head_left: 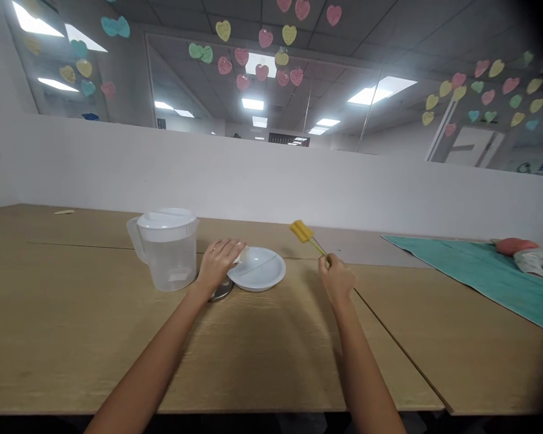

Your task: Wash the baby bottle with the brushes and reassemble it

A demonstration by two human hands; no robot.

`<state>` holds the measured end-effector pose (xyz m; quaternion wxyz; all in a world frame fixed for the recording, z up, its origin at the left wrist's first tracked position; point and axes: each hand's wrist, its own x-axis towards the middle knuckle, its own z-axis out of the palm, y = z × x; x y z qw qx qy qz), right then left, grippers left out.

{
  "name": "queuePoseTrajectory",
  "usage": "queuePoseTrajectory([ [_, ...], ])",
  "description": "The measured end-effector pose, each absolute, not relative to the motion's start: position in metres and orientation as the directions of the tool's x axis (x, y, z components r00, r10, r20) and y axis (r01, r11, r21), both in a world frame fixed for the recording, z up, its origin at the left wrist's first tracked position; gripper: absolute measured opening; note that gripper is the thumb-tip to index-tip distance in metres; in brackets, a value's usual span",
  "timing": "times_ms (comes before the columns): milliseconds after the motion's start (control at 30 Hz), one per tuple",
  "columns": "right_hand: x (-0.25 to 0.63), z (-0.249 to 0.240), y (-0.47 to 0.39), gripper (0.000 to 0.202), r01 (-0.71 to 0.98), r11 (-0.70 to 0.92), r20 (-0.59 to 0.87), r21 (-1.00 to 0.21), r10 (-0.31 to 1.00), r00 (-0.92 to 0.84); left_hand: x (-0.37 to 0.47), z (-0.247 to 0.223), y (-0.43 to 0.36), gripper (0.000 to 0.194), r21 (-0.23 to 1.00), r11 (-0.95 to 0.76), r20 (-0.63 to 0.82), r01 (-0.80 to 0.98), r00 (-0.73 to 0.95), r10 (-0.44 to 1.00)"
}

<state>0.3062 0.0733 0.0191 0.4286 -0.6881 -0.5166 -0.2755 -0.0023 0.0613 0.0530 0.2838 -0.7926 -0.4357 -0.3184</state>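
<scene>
My right hand [337, 278] is closed round the thin green handle of a brush with a yellow sponge head [301, 231], raised above the table and pointing up to the left. My left hand [220, 259] reaches over a round metal object [221, 290], mostly hidden beneath it. Something pale shows at its fingertips, too small to make out. Just right of that hand lies a shallow white dish [259, 269] with a line across its middle. A clear plastic pitcher [169, 256] with a white lid stands to the left, its handle facing left.
A teal cloth [475, 268] covers the right side of the wooden table [271, 361], bearing a red item [516, 245] and a patterned white one [538, 263]. A small flat pale piece [64, 212] lies at the back left. Behind rises a white wall [253, 181].
</scene>
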Motion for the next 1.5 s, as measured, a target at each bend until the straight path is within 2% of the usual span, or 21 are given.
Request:
queuePoseTrajectory([
  [33, 0.308, 0.019, 0.074, 0.033, 0.923, -0.184, 0.747, -0.337, 0.545, 0.381, -0.002, 0.050, 0.060, 0.041, -0.102, -0.450, 0.786, 0.887, 0.349, 0.510],
  [100, 0.307, 0.016, 0.076, 0.034, 0.914, -0.265, 0.583, -0.306, 0.707, 0.400, 0.003, 0.045, 0.053, 0.044, 0.076, -0.407, 0.838, 0.910, 0.163, 0.521],
  [167, 0.300, 0.011, 0.078, 0.034, 0.945, -0.229, 0.446, -0.235, 0.838, 0.314, 0.015, 0.041, 0.042, 0.050, 0.243, -0.377, 0.846, 0.894, -0.005, 0.534],
  [233, 0.289, 0.003, 0.080, 0.032, 0.968, -0.158, 0.362, -0.194, 0.906, 0.221, 0.028, 0.035, 0.030, 0.052, 0.326, -0.412, 0.843, 0.851, -0.065, 0.533],
  [300, 0.280, -0.004, 0.082, 0.029, 0.978, -0.108, 0.291, -0.177, 0.944, 0.157, 0.041, 0.026, 0.020, 0.054, 0.319, -0.511, 0.856, 0.798, -0.011, 0.517],
  [433, 0.271, -0.013, 0.085, 0.025, 0.986, -0.037, 0.187, -0.164, 0.980, 0.068, 0.056, 0.002, 0.013, 0.063, 0.213, -0.718, 0.834, 0.662, 0.259, 0.487],
  [533, 0.273, -0.015, 0.086, 0.028, 0.988, -0.007, 0.156, -0.153, 0.987, 0.031, 0.059, -0.011, 0.018, 0.066, 0.095, -0.755, 0.801, 0.649, 0.400, 0.445],
  [633, 0.274, -0.016, 0.087, 0.030, 0.990, -0.006, 0.122, -0.144, 0.992, 0.023, 0.058, -0.015, 0.021, 0.065, 0.030, -0.738, 0.771, 0.674, 0.454, 0.446],
  [767, 0.273, -0.012, 0.085, 0.032, 0.991, 0.013, 0.076, -0.136, 0.997, -0.003, 0.055, -0.013, 0.022, 0.064, 0.058, -0.723, 0.768, 0.688, 0.432, 0.472],
  [1000, 0.271, 0.001, 0.072, 0.027, 0.983, 0.091, -0.108, -0.161, 0.988, -0.109, 0.049, 0.000, 0.020, 0.080, 0.008, -0.672, 0.727, 0.741, 0.457, 0.512],
  [1100, 0.276, 0.010, 0.064, 0.034, 0.975, 0.120, -0.156, -0.185, 0.976, -0.150, 0.036, 0.010, 0.022, 0.059, 0.115, -0.645, 0.763, 0.756, 0.348, 0.545],
  [1200, 0.275, 0.025, 0.059, 0.050, 0.964, 0.145, -0.018, -0.225, 0.988, -0.152, 0.015, 0.015, 0.032, 0.034, 0.236, -0.442, 0.785, 0.865, 0.098, 0.611],
  [1267, 0.267, 0.037, 0.060, 0.050, 0.955, 0.182, 0.147, -0.235, 0.978, -0.150, -0.001, 0.013, 0.042, 0.031, 0.246, -0.271, 0.757, 0.931, -0.010, 0.653],
  [1333, 0.253, 0.048, 0.068, 0.044, 0.935, 0.246, 0.260, -0.256, 0.949, -0.178, -0.014, 0.008, 0.051, 0.029, 0.207, -0.148, 0.695, 0.967, -0.039, 0.718],
  [1400, 0.235, 0.056, 0.082, 0.035, 0.891, 0.318, 0.284, -0.325, 0.931, -0.229, -0.023, 0.002, 0.058, 0.026, 0.158, -0.082, 0.605, 0.984, -0.030, 0.795],
  [1500, 0.209, 0.056, 0.109, 0.031, 0.844, 0.370, 0.210, -0.387, 0.927, -0.310, -0.026, -0.005, 0.061, 0.024, 0.117, -0.032, 0.488, 0.993, -0.029, 0.872],
])
